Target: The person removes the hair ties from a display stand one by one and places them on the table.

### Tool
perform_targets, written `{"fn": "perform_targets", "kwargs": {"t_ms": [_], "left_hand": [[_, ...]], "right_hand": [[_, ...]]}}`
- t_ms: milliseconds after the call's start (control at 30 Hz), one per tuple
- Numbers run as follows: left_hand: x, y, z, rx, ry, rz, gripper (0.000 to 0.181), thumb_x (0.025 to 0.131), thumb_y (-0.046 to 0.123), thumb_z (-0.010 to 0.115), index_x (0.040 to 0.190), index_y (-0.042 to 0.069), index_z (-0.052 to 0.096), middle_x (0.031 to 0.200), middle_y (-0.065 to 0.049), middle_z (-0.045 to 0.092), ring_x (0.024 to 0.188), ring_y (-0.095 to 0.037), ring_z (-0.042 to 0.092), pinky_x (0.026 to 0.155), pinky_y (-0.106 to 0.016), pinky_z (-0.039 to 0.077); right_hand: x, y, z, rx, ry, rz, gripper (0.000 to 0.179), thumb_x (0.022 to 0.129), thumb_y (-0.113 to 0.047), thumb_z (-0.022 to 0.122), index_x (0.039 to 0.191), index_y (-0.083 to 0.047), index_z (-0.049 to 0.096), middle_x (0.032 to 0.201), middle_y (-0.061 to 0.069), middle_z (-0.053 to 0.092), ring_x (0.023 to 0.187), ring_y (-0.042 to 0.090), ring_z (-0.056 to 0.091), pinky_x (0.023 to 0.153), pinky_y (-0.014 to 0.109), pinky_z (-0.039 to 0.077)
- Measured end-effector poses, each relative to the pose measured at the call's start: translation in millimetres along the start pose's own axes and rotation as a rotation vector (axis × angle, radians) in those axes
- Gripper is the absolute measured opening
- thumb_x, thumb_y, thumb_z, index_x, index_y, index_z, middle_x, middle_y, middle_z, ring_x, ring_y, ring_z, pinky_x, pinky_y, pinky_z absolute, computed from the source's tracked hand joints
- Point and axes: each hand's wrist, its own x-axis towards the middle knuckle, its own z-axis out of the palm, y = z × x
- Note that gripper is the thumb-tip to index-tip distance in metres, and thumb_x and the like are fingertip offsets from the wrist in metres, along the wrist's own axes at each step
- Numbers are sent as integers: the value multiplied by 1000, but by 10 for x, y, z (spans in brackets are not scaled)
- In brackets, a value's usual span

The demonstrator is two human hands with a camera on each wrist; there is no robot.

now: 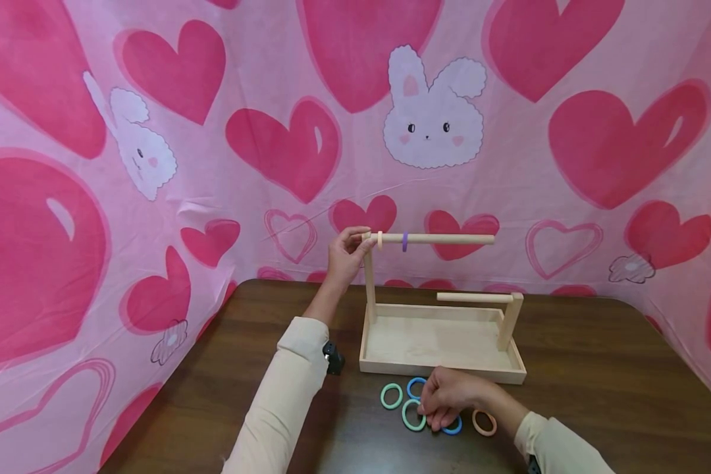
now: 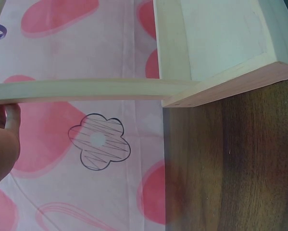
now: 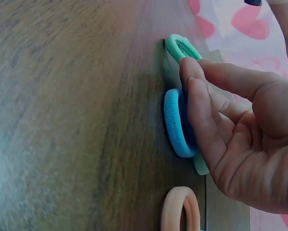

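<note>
My left hand [image 1: 346, 255] grips the top of the tall post of a wooden stand [image 1: 370, 283], where the upper rod [image 1: 456, 239] begins. On that rod hang a peach hair tie [image 1: 380, 240] and a purple hair tie [image 1: 405, 241]. Down at the table, my right hand [image 1: 453, 397] pinches the edge of a green hair tie [image 3: 175, 45] between thumb and fingertips. A blue hair tie [image 3: 175, 125] lies right beside these fingers, partly covered by them in the head view. In the left wrist view, the left fingers [image 2: 11, 118] are partly hidden behind the post.
Another green hair tie [image 1: 392, 396], a second blue one [image 1: 416, 387] and a peach one [image 1: 484, 422] lie on the brown table [image 1: 243, 395]. The stand's tray [image 1: 438, 370] carries a shorter post with a lower rod [image 1: 474, 298]. A heart-print cloth [image 1: 355, 151] hangs behind.
</note>
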Motion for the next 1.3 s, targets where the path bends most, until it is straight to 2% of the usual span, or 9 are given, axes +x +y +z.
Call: {"fn": "perform_targets", "kwargs": {"t_ms": [100, 200, 333, 467, 567, 767, 833, 1100, 1300], "left_hand": [[-2, 0, 1, 5, 5, -6, 26, 89, -5, 73, 113, -11, 66, 92, -11, 77, 74, 1, 63, 69, -17, 50], [-3, -3, 2, 8, 8, -17, 26, 89, -4, 73, 113, -10, 66, 90, -9, 76, 72, 0, 61, 61, -17, 47], [-2, -1, -3, -5, 2, -27, 26, 89, -4, 72, 114, -9, 66, 84, 13, 72, 72, 0, 61, 60, -17, 45], [0, 6, 0, -7, -6, -30, 26, 90, -3, 72, 115, -9, 66, 84, 15, 71, 74, 0, 62, 65, -18, 47], [-1, 13, -1, -1, -6, -32, 26, 90, -3, 72, 115, -9, 66, 86, 8, 74, 75, 0, 63, 68, -17, 49], [-16, 38, -5, 19, -3, -27, 27, 90, -3, 72, 115, -11, 65, 99, -28, 73, 75, 0, 63, 69, -17, 49], [-20, 42, -7, 25, -6, -23, 28, 90, -3, 71, 116, -11, 65, 103, -33, 71, 76, 0, 63, 70, -17, 50], [-19, 28, -12, 22, 2, -27, 28, 89, -4, 73, 115, -11, 66, 91, -12, 75, 72, 0, 62, 62, -17, 47], [-27, 57, -10, 26, 1, -15, 26, 89, -4, 73, 114, -10, 66, 99, -27, 73, 75, 1, 63, 69, -16, 50]], "right_hand": [[4, -4, 8, -7, 6, 8, 12, 91, -1, 65, 87, 7, 73, 60, -5, 67, 51, -1, 63, 49, 12, 50], [6, -6, 11, -14, 13, 11, 12, 91, -1, 65, 87, 6, 74, 59, -5, 67, 51, -1, 63, 49, 12, 50], [4, -8, 6, -25, 23, 15, 12, 91, -3, 66, 87, 5, 74, 59, -5, 66, 51, 0, 63, 49, 13, 51], [-9, -10, 1, -44, 40, 8, 13, 91, -5, 67, 86, 5, 74, 60, -4, 66, 51, 0, 63, 50, 14, 52], [-26, -12, 2, -64, 56, -3, 14, 91, -7, 67, 86, 4, 74, 62, -3, 67, 52, 1, 63, 51, 15, 53], [-64, -15, -12, -74, 65, -24, 15, 93, -9, 66, 90, 4, 75, 64, -2, 68, 54, 2, 64, 53, 16, 53], [-67, -17, -24, -68, 62, -35, 16, 93, -9, 65, 92, 4, 74, 65, -2, 67, 55, 2, 64, 53, 15, 52], [-61, -41, -80, -31, 85, -147, 24, 96, -10, 61, 103, 12, 67, 68, -3, 65, 58, 4, 64, 55, 18, 53], [-124, -152, -161, -8, 91, -231, 32, 100, -13, 59, 111, 17, 62, 75, 0, 67, 64, 6, 65, 59, 22, 56]]}}
